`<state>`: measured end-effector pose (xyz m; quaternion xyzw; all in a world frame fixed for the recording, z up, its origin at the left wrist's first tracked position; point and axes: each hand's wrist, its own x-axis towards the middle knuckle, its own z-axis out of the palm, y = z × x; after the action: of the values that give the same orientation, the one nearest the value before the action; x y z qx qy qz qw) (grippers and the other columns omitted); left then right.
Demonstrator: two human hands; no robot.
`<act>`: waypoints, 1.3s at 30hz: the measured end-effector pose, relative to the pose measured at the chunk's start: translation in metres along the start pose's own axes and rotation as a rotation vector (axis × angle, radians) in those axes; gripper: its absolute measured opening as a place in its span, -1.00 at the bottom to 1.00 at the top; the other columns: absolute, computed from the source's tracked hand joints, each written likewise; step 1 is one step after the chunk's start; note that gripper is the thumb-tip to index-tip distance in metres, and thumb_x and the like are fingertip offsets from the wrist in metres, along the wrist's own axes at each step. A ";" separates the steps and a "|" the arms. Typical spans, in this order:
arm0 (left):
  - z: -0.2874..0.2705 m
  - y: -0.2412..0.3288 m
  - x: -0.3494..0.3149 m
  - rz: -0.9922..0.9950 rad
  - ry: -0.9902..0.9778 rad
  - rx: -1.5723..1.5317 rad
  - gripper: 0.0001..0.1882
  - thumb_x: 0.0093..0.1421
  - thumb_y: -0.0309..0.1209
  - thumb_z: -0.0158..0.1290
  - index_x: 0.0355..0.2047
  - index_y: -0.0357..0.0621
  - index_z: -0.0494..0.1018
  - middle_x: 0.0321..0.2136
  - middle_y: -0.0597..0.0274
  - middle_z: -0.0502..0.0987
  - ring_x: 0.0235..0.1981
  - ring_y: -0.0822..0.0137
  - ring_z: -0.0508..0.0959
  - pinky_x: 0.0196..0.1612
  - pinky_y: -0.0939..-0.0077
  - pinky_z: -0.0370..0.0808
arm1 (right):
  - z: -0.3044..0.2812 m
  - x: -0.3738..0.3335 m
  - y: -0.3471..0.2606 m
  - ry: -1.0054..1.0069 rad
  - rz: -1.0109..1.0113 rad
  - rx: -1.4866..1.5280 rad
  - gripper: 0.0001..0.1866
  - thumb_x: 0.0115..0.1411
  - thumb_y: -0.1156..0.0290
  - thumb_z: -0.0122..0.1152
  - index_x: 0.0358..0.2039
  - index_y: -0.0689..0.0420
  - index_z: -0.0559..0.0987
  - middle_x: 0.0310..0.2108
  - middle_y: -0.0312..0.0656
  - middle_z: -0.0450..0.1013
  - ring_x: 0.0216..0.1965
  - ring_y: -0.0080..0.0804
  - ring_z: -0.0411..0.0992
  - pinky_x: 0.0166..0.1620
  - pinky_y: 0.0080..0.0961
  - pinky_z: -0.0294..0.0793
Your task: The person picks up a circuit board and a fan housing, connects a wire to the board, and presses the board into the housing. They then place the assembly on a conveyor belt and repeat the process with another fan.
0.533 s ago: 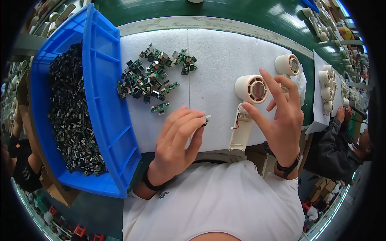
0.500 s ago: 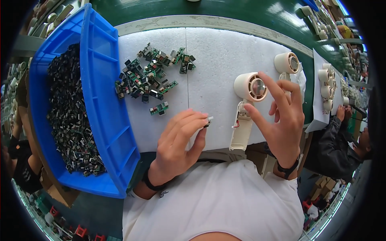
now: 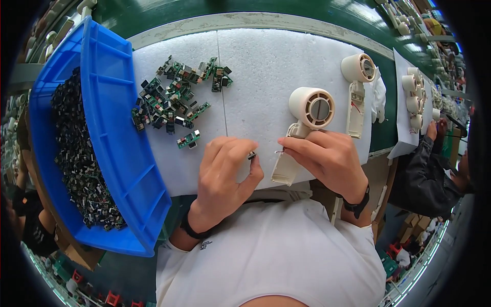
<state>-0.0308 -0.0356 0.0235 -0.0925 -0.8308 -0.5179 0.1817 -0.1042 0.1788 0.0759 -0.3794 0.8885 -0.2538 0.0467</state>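
Observation:
Between the thumb and fingers of my left hand [image 3: 225,179] is a small circuit board [image 3: 251,155], mostly hidden by the fingertips. My right hand [image 3: 332,162] pinches a thin wire lead with a small white connector [image 3: 279,151] at its end. That lead comes from a cream handheld fan [image 3: 313,108] with a round head and an opened handle, lying on the white foam sheet. The right hand covers the upper part of the handle. A second cream fan [image 3: 358,69], its handle also open, lies farther right.
A pile of green circuit boards [image 3: 174,94] lies on the foam sheet [image 3: 261,66] at the left. Beside it stands a blue bin [image 3: 123,148] full of dark boards. At the far right are more fan heads [image 3: 414,102] and a person in a dark jacket [image 3: 424,184].
My right hand has come down from beside the fan head to the handle and taken the wire lead. The left hand still holds the circuit board. The whole view has shifted slightly.

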 end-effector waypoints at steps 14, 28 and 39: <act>-0.006 0.016 0.006 -0.064 -0.118 -0.249 -0.61 0.04 -0.70 0.25 -0.09 -0.18 0.58 -0.20 0.17 0.59 -0.28 0.14 0.62 -0.24 0.35 0.58 | 0.012 0.003 0.003 0.102 0.169 0.385 -0.80 0.16 0.55 0.39 -0.17 0.12 0.72 -0.42 -0.16 0.64 -0.46 -0.41 0.60 -0.40 -0.54 0.52; 0.003 0.007 0.003 -0.158 -0.214 -0.433 -0.69 0.12 -0.76 0.24 -0.12 -0.31 0.51 -0.16 0.11 0.62 -0.19 0.27 0.68 -0.08 0.40 0.63 | 0.030 0.002 -0.006 0.287 0.349 0.380 -0.76 0.12 0.57 0.47 -0.16 0.17 0.74 -0.48 -0.25 0.62 -0.54 -0.66 0.48 -0.49 -0.70 0.38; 0.016 0.000 0.008 -0.381 0.111 -0.510 -0.64 0.24 -0.78 0.12 0.02 -0.31 0.39 -0.07 0.07 0.54 -0.06 0.27 0.64 0.06 0.41 0.62 | 0.030 0.005 -0.004 0.288 0.238 0.298 -0.75 0.11 0.52 0.48 -0.16 0.11 0.75 -0.57 -0.30 0.54 -0.63 -0.68 0.37 -0.56 -0.69 0.26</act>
<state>-0.0412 -0.0217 0.0198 0.0504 -0.6655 -0.7383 0.0975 -0.0973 0.1604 0.0522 -0.2209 0.8772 -0.4263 0.0046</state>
